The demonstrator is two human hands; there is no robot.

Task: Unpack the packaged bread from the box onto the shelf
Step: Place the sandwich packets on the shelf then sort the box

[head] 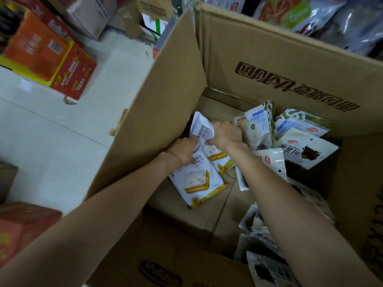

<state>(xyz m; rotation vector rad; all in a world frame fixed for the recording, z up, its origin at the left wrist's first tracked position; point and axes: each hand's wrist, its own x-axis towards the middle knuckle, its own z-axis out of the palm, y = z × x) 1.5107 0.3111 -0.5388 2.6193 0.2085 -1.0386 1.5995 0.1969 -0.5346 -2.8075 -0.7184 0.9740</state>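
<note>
Both my arms reach down into a large open cardboard box (165, 83). My left hand (182, 151) grips the top of a white sandwich-bread packet (199, 181) lying on the box floor. My right hand (224, 134) grips another white packet (202, 127) held up near the box's left wall. A third similar packet (217, 157) lies partly under my hands. More bread packets fill the right side: green-and-white ones (259, 125), a white one with dark print (304, 151), and dark ones (267, 270) at the near right.
Red and orange cartons (51, 56) stand on the white tiled floor (51, 131) at the left. Another red carton (22, 228) sits at the near left. Bagged snacks (331, 19) hang or lie beyond the box's far flap.
</note>
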